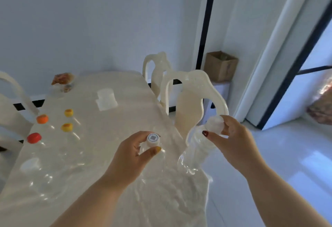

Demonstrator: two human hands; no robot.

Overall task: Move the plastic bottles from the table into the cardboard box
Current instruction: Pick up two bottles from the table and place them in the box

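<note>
Fingers of the left hand pinch the neck of a clear plastic bottle under its white cap, low centre of the frame. Right hand grips a second clear bottle by its top, beside the chair. More capped bottles stand at left on the table. Cardboard box sits upper right, well apart.

Chair backs between table and cardboard box.
</note>
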